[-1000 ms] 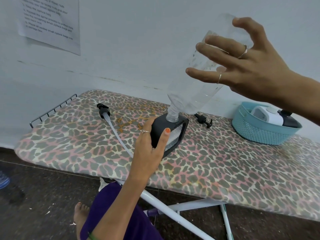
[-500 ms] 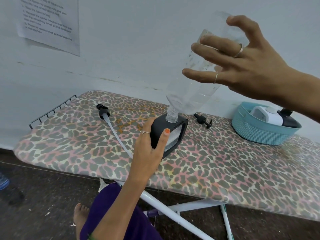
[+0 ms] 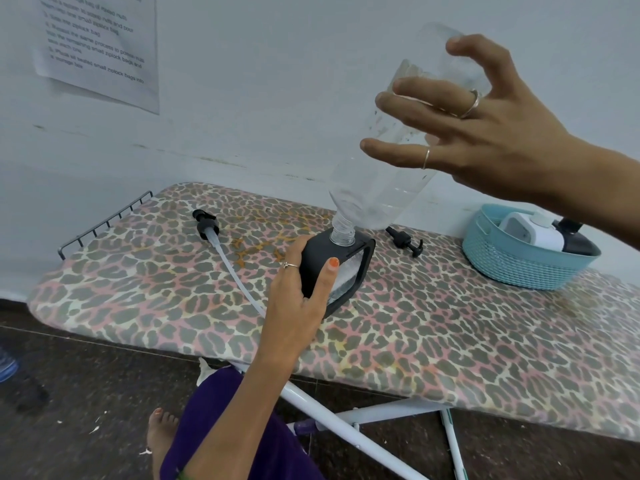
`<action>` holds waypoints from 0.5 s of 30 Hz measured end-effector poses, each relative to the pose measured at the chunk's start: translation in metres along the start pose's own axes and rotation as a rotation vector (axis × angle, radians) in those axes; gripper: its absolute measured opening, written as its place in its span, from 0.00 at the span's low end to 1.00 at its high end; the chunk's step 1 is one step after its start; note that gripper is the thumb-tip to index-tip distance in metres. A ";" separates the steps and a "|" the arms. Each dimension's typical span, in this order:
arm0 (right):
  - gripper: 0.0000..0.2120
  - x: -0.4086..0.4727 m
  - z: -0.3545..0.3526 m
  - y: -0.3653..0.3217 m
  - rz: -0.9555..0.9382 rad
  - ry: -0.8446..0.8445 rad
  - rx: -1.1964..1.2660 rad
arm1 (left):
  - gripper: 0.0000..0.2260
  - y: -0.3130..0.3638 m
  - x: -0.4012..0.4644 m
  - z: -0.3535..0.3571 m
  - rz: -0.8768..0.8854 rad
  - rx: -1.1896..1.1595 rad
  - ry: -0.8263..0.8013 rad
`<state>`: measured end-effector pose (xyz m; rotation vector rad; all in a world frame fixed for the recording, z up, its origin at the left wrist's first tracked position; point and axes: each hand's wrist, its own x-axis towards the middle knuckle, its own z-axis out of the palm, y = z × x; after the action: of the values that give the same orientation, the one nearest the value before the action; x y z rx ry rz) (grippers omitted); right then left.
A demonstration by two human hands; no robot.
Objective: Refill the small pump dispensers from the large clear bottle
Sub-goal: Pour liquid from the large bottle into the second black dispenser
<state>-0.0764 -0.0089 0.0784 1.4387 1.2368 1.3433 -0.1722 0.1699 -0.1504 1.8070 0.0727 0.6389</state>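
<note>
My left hand (image 3: 298, 299) fingers clasp the black dispenser (image 3: 337, 271) standing on the leopard-print surface (image 3: 450, 334). My right hand (image 3: 485, 140) fingers grip the inverted clear bottle (image 3: 381, 188), neck seated in the dispenser's opening.

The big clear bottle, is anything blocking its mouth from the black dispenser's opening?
Nothing visible does. The clear bottle, tipped up in the right hand, has its neck set straight into the top of the black dispenser, which the left hand steadies. Both pump heads lie off on the board.
</note>
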 end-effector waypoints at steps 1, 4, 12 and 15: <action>0.25 0.000 0.000 0.000 -0.001 -0.002 0.009 | 0.31 0.000 0.000 0.000 -0.003 -0.003 -0.001; 0.25 0.000 0.000 0.000 0.010 -0.006 0.044 | 0.30 -0.001 -0.001 0.000 -0.016 -0.008 -0.003; 0.31 -0.013 0.003 -0.013 0.110 -0.038 0.102 | 0.29 0.000 -0.001 0.000 0.005 -0.010 0.002; 0.34 -0.023 0.003 -0.020 0.183 -0.074 0.128 | 0.30 0.000 -0.001 -0.001 0.002 -0.006 0.000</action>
<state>-0.0749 -0.0273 0.0539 1.7115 1.1844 1.3378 -0.1733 0.1702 -0.1506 1.8010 0.0691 0.6399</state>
